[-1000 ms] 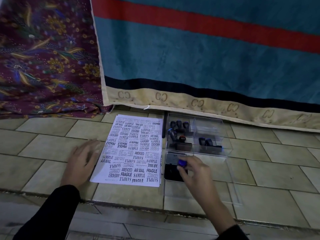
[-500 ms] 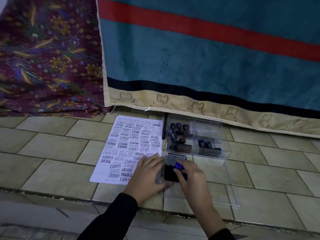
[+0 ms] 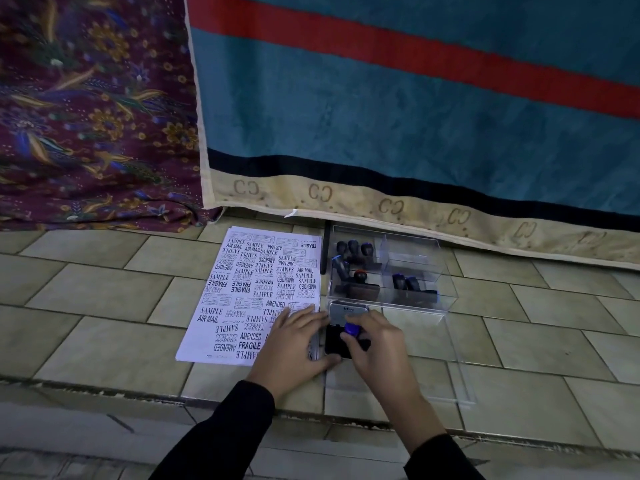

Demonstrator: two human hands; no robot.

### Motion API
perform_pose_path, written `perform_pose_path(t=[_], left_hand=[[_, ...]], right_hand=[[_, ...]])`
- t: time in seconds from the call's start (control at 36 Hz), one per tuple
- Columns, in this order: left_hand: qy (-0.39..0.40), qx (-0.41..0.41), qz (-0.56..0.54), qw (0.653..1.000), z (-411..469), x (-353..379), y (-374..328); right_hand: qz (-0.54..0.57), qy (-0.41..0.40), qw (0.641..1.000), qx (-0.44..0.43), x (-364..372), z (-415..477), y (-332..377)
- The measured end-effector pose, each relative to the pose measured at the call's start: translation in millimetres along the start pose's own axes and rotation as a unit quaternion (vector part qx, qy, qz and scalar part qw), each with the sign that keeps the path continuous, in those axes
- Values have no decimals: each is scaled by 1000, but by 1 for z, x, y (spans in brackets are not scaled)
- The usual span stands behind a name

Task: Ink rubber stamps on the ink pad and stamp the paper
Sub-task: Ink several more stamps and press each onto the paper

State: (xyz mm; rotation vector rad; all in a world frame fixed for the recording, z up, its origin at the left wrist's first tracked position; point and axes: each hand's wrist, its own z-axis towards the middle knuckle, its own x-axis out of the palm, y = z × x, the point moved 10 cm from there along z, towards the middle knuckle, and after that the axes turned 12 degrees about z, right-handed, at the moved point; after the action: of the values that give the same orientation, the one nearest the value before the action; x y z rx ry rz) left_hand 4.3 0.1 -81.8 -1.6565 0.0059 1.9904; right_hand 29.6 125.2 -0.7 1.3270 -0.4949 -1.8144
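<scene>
Item 1. Right hand (image 3: 377, 344): is pinching the blue knob of a rubber stamp (image 3: 352, 329) between curled fingertips and is holding it down over the ink pad (image 3: 333, 341). Whether the face is touching the ink cannot be told.

Item 2. Left hand (image 3: 294, 344): fingers straight and released, is lying flat on the near right corner of the paper (image 3: 242, 296), with the thumb reaching to the pad's near edge, at the pad's 9 o'clock.

Item 3. Ink pad: is sitting open just at 3 o'clock of the paper, its grey lid (image 3: 348, 310) hinged back toward 12 o'clock.

Item 4. Clear box (image 3: 415, 268): is standing at 12 o'clock of the pad and is holding spare stamps (image 3: 353, 251).

Step in hand, as judged: inking.

Next move, as judged: lifting the stamp straight off, carrying it toward 9 o'clock, and pressing squarely on a bare patch. The sheet is filling up, so room is getting scarce.
</scene>
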Motion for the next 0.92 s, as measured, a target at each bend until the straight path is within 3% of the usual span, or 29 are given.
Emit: perform_pose_path(t=[0.28,0.75,0.83,0.92], left_hand=[[-25,-6,-5,1000,-1,-4,2],[2,-13,-13,1000,-2,-4,-1],[7,-62,-120,991,-2,-9,6],[-8,-162,-353,922,-6,-22,24]], right_hand=[[17,-8,1000,2,-9,10,-3],[-4,11,1000,23,0,19,-4],[-8,16,1000,18,3,14,-4],[-13,17,999,28,3,15,-9]])
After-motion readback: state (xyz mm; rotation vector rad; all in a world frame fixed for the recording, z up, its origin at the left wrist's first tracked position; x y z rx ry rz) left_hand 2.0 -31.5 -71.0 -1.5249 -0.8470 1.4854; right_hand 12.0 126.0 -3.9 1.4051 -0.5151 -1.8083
